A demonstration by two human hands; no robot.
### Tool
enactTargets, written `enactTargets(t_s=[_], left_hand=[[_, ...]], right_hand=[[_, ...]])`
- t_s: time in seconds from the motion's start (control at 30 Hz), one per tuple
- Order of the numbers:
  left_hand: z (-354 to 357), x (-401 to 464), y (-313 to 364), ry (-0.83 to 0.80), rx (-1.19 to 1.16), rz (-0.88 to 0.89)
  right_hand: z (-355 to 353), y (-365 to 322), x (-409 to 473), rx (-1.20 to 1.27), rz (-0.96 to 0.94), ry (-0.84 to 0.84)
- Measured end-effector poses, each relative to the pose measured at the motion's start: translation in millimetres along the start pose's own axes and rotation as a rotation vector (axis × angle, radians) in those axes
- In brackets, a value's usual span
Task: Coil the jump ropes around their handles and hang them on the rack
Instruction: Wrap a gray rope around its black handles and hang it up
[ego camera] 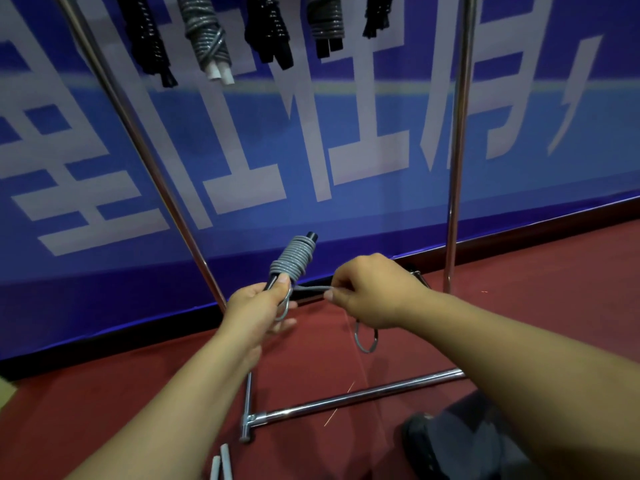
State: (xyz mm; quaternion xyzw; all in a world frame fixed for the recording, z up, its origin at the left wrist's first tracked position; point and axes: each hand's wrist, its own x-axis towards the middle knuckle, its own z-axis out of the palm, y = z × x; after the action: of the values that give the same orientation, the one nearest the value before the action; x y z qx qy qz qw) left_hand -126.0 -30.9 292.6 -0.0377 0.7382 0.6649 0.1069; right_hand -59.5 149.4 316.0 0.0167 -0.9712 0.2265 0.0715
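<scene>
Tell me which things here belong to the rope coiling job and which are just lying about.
Part of the job:
- grey jump rope, coiled on its black handles, gripped by the left hand
- its loose end, pinched by the right hand
- coiled ropes already hanging
- metal rack

Lying about:
- blue banner
- grey sticks on the floor
- dark shoe
</scene>
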Motion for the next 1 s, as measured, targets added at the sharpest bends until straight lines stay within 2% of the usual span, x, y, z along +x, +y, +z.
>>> enactTargets(t_s=[0.13,0.37,0.53,0.67,0.8,1.0], left_hand=[[-1.4,-5.9,3.0,-0.037,0.121,0.041],[-1.9,-7.7,4.5,-0.023,0.263,0.072],[-4.2,-14.8,7.8,-0.043,0.512,0.209],[-6.1,-21.1,8.8,-0.216,0.566,0.147],[-8.8,-29.8,6.0,-0.420,0.671,0.133],[-16.1,-32.4,4.7,-0.576,0.831,0.191]], right_hand=[[-2.4,-3.5,-0.7,-0.020,-0.052,0.099],[2.6,-15.7,-5.7,-0.128,-0.237,0.130],[4.5,-11.2,-6.0,-0.221,-0.358,0.330],[6.0,-1.3,-2.5,-0.262,-0.420,0.429],[9.1,4.2,-2.0,-0.242,-0.508,0.409],[17.3,2.4,-3.1,-0.198,-0.571,0.362]])
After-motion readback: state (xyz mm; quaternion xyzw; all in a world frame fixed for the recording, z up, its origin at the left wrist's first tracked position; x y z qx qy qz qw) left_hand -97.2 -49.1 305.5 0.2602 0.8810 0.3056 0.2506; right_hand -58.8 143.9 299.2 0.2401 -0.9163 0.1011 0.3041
